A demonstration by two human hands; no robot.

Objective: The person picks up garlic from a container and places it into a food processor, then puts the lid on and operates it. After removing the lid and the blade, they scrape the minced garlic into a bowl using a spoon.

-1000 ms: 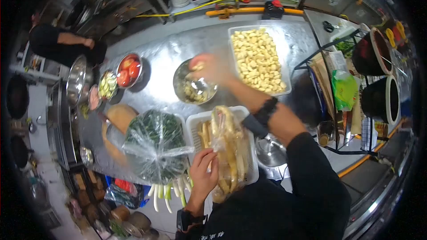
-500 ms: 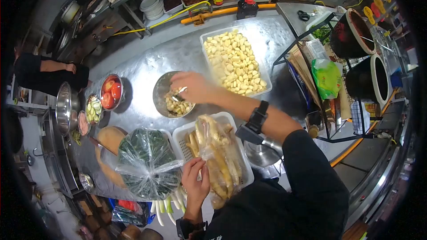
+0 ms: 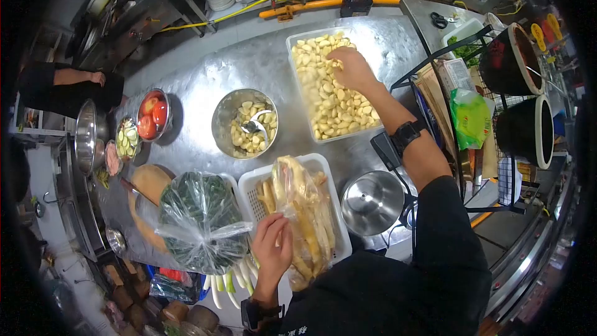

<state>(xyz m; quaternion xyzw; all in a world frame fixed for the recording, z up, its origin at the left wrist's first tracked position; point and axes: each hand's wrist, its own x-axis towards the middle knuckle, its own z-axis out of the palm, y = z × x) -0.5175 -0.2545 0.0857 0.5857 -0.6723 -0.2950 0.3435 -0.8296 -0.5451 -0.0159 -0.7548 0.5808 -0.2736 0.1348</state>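
My right hand (image 3: pixel 354 70) reaches into a clear rectangular tub (image 3: pixel 306 112) of peeled garlic cloves (image 3: pixel 336 109), its fingers closed around some cloves near the far end. To its left stands a round steel bowl (image 3: pixel 219 109) with a curved blade (image 3: pixel 254 126) in the middle and garlic cloves (image 3: pixel 245 142) around it. My left hand (image 3: pixel 272 249) is loosely curled, thumb apart from the fingers, beside a clear plastic bag (image 3: pixel 298 211) of long pale yellow pieces I cannot name. That bag lies in a white perforated basket (image 3: pixel 336 211).
A tied bag of leafy greens (image 3: pixel 202 221) sits left of the basket, by a round wooden board (image 3: pixel 149 190). Bowls of tomatoes (image 3: pixel 153 112) and sliced vegetables (image 3: pixel 127 140) stand further left. An empty steel bowl (image 3: pixel 372 202) is at right. Another person's hand (image 3: pixel 97 78) shows far left.
My right hand has moved from the bladed bowl to the garlic tub, so the blade and cloves in the bowl now show fully. The left hand stays beside the bag.
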